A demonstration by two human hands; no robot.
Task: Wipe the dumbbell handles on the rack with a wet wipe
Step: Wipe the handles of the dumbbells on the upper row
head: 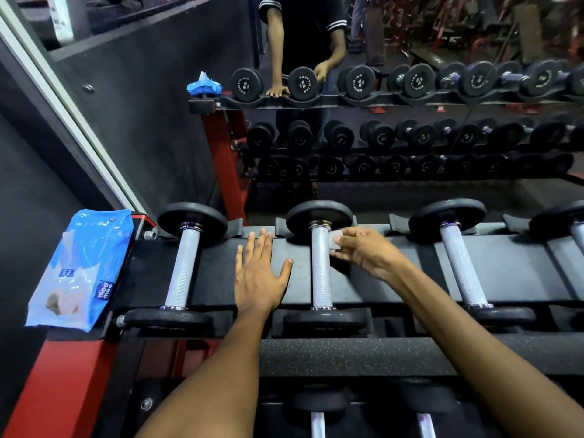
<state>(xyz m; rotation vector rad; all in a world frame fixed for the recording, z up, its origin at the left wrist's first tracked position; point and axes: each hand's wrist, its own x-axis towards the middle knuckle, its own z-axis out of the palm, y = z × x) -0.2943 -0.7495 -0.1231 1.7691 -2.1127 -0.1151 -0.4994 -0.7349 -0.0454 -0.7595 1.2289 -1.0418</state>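
Note:
Several dumbbells lie across the top shelf of the black rack (215, 273). The second dumbbell's knurled silver handle (320, 273) runs away from me in the middle. My right hand (366, 252) pinches a small folded white wet wipe (335, 240) against the upper right side of that handle. My left hand (260, 273) rests flat on the rack shelf, fingers straight, between the first handle (183, 270) and the second. A third handle (459, 267) lies further right.
A blue pack of wet wipes (82, 270) sits on the rack's left end. A mirror behind the rack reflects me, the dumbbell rows and the pack. The rack's red frame (63, 390) slopes down at lower left. More dumbbells (317, 412) sit on the shelf below.

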